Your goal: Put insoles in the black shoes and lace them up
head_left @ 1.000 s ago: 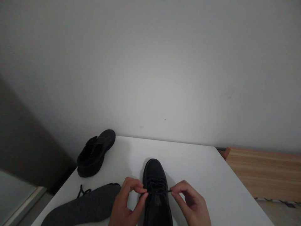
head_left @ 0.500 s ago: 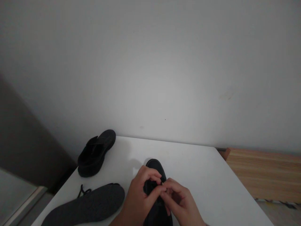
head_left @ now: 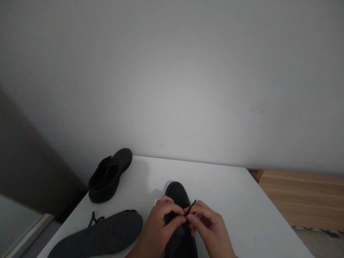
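A black shoe (head_left: 177,192) lies on the white table with its toe pointing away from me, and both my hands meet over its middle. Between the fingertips of my right hand (head_left: 211,225) a dark shoelace (head_left: 191,205) is pinched, its free end sticking up to the right. My left hand (head_left: 162,225) pinches at the same spot, thumb and forefinger closed on the lace beside the right fingertips. The hands hide part of the shoe's opening and upper.
A second black shoe (head_left: 104,179) stands at the table's back left corner. A dark grey insole (head_left: 102,234) with a loose black lace (head_left: 94,219) beside it lies at front left. Behind the white table (head_left: 228,193) rises a wall; a wooden board (head_left: 301,197) is at right.
The lace end now sticks up from my right fingertips, where it was hardly visible before. My right hand has shifted slightly right and my left hand has turned a little. Shoes and insole have stayed put.
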Demonstrator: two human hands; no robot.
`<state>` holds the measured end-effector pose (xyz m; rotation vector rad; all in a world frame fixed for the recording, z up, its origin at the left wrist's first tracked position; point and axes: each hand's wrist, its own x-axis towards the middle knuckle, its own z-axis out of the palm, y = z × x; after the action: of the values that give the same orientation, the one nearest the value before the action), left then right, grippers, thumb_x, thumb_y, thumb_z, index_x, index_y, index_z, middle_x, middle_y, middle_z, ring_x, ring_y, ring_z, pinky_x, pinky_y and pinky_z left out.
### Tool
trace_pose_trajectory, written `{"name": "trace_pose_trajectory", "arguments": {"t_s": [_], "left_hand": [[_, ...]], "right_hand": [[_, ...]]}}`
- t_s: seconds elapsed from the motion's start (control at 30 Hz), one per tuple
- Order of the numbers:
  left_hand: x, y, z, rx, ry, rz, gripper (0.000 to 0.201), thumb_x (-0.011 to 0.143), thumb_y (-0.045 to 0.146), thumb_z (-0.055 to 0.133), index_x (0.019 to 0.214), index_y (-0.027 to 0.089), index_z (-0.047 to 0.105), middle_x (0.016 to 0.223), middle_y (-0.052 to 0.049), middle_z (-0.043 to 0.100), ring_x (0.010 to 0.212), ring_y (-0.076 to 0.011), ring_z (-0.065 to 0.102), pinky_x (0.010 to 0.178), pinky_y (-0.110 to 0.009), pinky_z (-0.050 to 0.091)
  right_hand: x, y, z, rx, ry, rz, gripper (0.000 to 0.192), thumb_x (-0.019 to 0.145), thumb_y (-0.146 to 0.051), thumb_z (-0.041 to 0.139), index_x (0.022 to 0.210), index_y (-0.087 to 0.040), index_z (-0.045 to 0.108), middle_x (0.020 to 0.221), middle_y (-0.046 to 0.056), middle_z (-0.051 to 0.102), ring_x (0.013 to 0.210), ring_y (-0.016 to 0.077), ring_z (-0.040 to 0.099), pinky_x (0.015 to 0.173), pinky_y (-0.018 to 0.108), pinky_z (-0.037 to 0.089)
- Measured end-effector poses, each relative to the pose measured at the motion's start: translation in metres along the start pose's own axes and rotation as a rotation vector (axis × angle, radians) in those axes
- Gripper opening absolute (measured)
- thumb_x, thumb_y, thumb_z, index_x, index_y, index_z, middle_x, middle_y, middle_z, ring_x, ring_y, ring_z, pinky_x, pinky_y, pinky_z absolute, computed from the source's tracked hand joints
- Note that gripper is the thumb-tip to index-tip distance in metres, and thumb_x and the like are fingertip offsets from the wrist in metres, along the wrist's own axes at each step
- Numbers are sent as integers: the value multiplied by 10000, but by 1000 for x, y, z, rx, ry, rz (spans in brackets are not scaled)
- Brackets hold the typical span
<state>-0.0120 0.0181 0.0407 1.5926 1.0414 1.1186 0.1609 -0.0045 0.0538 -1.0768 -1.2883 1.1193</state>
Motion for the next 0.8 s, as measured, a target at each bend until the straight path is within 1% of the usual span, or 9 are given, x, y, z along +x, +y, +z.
{"name": "trace_pose_trajectory", "arguments": {"t_s": [0.1, 0.2, 0.3, 0.37, 0.43, 0.5, 0.63, 0.7, 0.8], "left_hand": [[-2, -2, 0, -39, 12, 7, 70, 799, 183, 726, 807, 241, 764, 872, -34, 677, 882, -223, 646, 838, -342, 478], [-5, -6, -2, -94, -30, 62, 119, 814, 139, 701, 835, 244, 754, 885, -35, 694, 910, -216, 635, 840, -325, 482], [-8, -11, -4, -143, -89, 144, 196, 836, 85, 666, 866, 263, 742, 901, -26, 746, 1007, -214, 597, 892, -312, 468], [-9, -14, -4, -177, -100, 162, 203, 846, 84, 662, 871, 271, 736, 898, -17, 761, 1043, -212, 577, 907, -307, 463], [-9, -13, -3, -211, -91, 140, 163, 851, 119, 669, 865, 264, 740, 887, -19, 743, 995, -208, 591, 881, -302, 472], [-8, -10, -1, -208, -66, 76, 109, 848, 166, 679, 832, 245, 753, 865, -25, 702, 911, -201, 614, 842, -301, 478], [-2, 2, 5, -109, -13, -44, 63, 776, 178, 741, 755, 226, 776, 828, -25, 652, 845, -207, 631, 827, -320, 470], [0, 7, 6, -58, -23, -58, 94, 741, 145, 761, 748, 234, 789, 809, -24, 654, 851, -217, 633, 825, -324, 469], [1, 11, 6, 14, -59, -60, 134, 738, 107, 763, 758, 236, 797, 812, -25, 657, 843, -217, 633, 806, -324, 469]], "right_hand": [[-1, 7, -9, -45, 63, 0, 218, 826, -433, 779, 816, -216, 803, 727, 22, 630, 551, 133, 605, 496, 228, 493], [-3, 16, -16, -129, 88, -4, 203, 847, -430, 760, 875, -238, 820, 776, 45, 682, 552, 135, 604, 503, 233, 489], [-4, 20, -17, -198, 102, -37, 221, 872, -452, 731, 918, -257, 827, 791, 49, 698, 550, 138, 608, 514, 236, 496], [-6, 22, -15, -225, 120, -65, 227, 882, -460, 720, 938, -269, 828, 776, 45, 697, 556, 144, 614, 520, 235, 502], [-8, 23, -12, -236, 134, -99, 205, 892, -440, 716, 960, -281, 826, 772, 40, 697, 564, 146, 618, 522, 233, 505], [-13, 24, -10, -238, 150, -144, 176, 909, -402, 708, 1000, -299, 818, 781, 32, 691, 573, 144, 620, 536, 234, 511], [-24, 26, -15, -262, 165, -306, 178, 953, -329, 659, 1059, -324, 803, 807, 33, 675, 631, 157, 647, 577, 244, 540], [-27, 24, -20, -334, 104, -424, 222, 946, -243, 661, 1105, -331, 789, 825, 45, 685, 694, 180, 676, 606, 257, 564], [-24, 17, -26, -468, -45, -561, 442, 911, -97, 657, 1270, -349, 709, 856, 52, 703, 749, 199, 688, 629, 282, 586]]}}
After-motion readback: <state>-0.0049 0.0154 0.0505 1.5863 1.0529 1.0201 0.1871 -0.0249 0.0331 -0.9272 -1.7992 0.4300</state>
